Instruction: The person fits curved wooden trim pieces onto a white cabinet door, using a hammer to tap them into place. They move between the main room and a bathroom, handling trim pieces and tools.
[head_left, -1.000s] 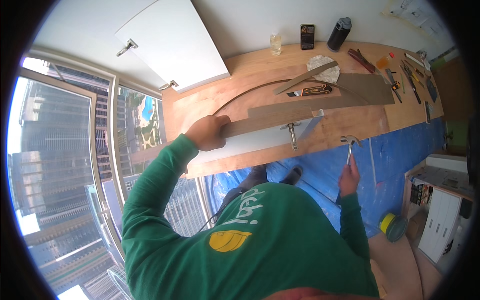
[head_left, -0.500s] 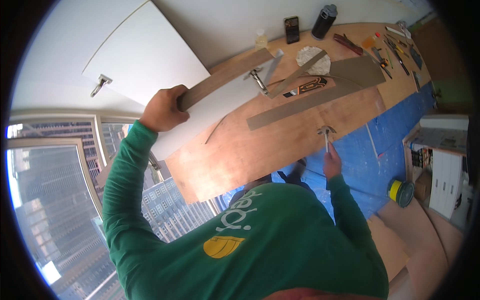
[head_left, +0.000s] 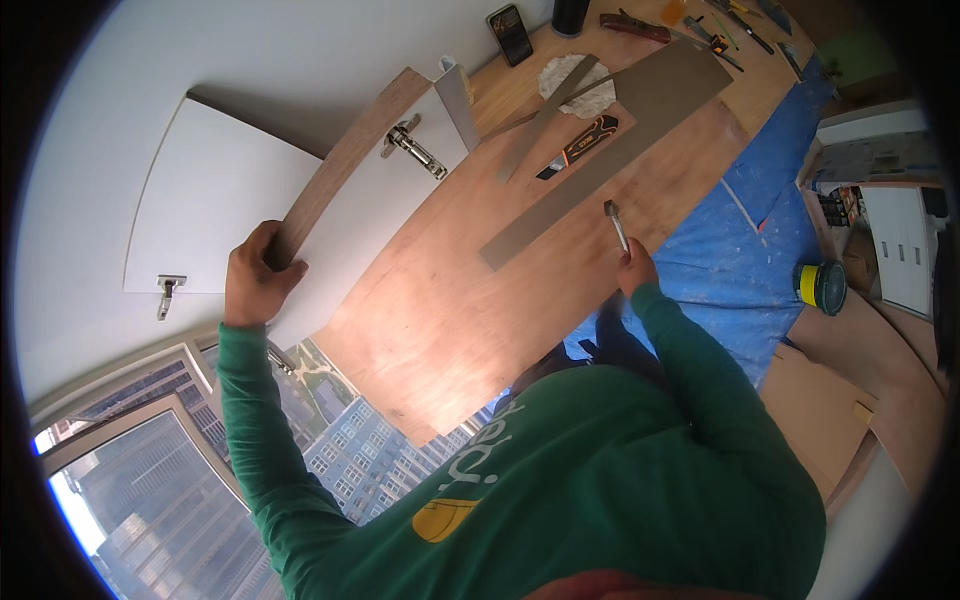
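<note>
My left hand is closed round the wood-grain edge of a white cabinet door panel, its thumb on the white face. The panel stands tilted on its edge over the left part of the plywood worktop, and a metal cup hinge sits near its far end. Another hinge is partly hidden by my left arm. In my right hand is a claw hammer, gripped by the handle. Its head hangs above the worktop's near edge, apart from the panel.
Brown laminate strips, a utility knife and a whitish round cloth-like lump lie on the plywood worktop. A phone and several tools are farther back. Against the wall leans another white panel. Blue sheeting covers the floor.
The view has turned. My left hand and the panel sit farther left, with the panel slanting more steeply. The hammer has turned in my right hand, so its head shows more end-on.
</note>
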